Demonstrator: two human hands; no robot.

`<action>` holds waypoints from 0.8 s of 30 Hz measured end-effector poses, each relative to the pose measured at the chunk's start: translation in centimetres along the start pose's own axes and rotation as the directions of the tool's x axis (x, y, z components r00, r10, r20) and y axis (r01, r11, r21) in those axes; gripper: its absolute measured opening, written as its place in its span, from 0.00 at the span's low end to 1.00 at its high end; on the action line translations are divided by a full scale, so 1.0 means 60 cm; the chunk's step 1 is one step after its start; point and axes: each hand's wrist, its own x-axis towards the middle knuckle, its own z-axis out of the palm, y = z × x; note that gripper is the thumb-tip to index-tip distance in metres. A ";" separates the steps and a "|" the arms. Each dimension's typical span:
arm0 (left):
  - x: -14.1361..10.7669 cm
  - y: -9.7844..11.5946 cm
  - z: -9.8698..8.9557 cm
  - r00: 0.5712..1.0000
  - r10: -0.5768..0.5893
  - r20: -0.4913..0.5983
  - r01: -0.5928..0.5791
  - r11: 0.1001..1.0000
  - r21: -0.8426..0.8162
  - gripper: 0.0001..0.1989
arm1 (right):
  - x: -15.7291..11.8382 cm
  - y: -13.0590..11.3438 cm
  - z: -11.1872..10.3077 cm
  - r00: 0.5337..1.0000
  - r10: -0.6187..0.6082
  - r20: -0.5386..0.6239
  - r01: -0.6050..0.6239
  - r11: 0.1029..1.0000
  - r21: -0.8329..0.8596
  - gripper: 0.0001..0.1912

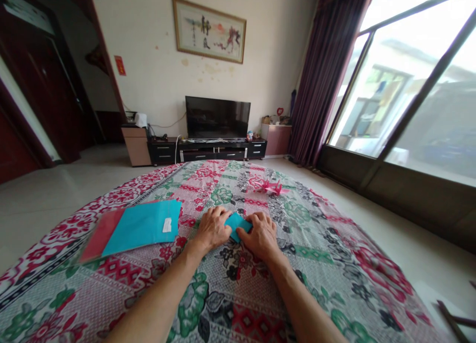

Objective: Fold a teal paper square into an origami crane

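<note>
A small piece of folded blue paper (234, 223) lies on the patterned tablecloth (219, 293) between my two hands. My left hand (213, 227) grips its left side, the fingers bent and the thumb at the paper's edge. On the other side, my right hand (261, 233) has its curled fingers at the right corner and its thumb pressed on the lower right part. Some fingertips are hidden behind the knuckles. Beyond my right hand sit pink folded-paper shapes (273, 187) with pointed tips.
A clear packet of blue and red paper sheets (141, 226) with a white label lies left of my hands. Past the round table's far edge stand a low black cabinet (163, 152) and a television (217, 119). A large window (405, 100) is on the right.
</note>
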 end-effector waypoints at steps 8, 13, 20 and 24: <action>-0.003 -0.010 0.005 0.997 0.021 -0.076 -0.031 0.990 -0.141 0.16 | 0.009 0.000 0.003 1.000 0.012 0.016 -0.014 0.996 0.092 0.15; -0.002 -0.015 0.010 0.993 -0.002 -0.122 -0.029 0.967 -0.255 0.23 | 0.017 -0.006 0.011 0.999 -0.036 0.023 0.027 0.942 0.334 0.12; 0.003 -0.003 -0.016 0.942 -0.335 -0.022 0.192 0.593 -0.782 0.23 | 0.033 -0.013 0.019 0.972 0.230 0.040 -0.139 0.432 0.891 0.14; 0.004 0.007 -0.026 0.936 -0.321 0.143 0.266 0.384 -0.884 0.13 | 0.032 -0.013 0.022 0.960 0.251 0.121 -0.165 0.162 0.973 0.16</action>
